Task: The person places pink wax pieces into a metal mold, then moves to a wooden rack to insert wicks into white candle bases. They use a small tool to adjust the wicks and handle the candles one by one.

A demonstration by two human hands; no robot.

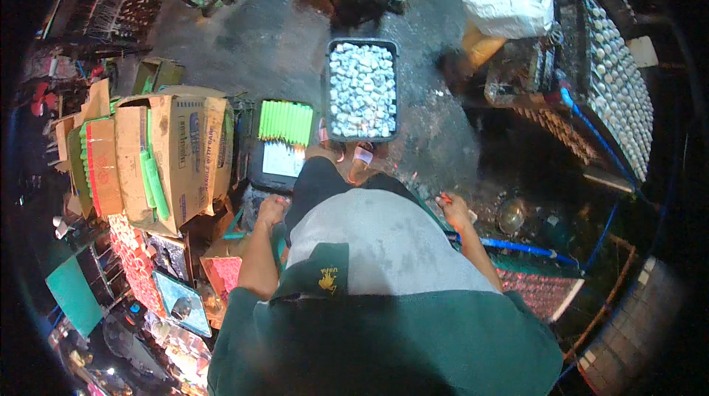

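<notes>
My left hand [273, 210] is closed low at my left side, beside my dark shorts; whatever its fingers hold, if anything, is hidden. Out to my right, my right hand [454, 211] is closed with a small red object [445, 198] at its fingertips, too small to name. Ahead of my left hand, a row of bright green sticks [285, 123] lies on a dark tray [260, 178], with a white sheet [283, 159] below them. In front of my feet stands a black rectangular tub [330, 111] full of pale grey-blue chunks [362, 89].
At left, an open cardboard box [196, 167] has green sticks [153, 182] against its side. Racks with rows of pale rounded pieces [617, 78] stand at right, near a white sack [509, 8]. A blue pipe [528, 248] runs beyond my right hand. The floor [295, 41] is dark and looks wet.
</notes>
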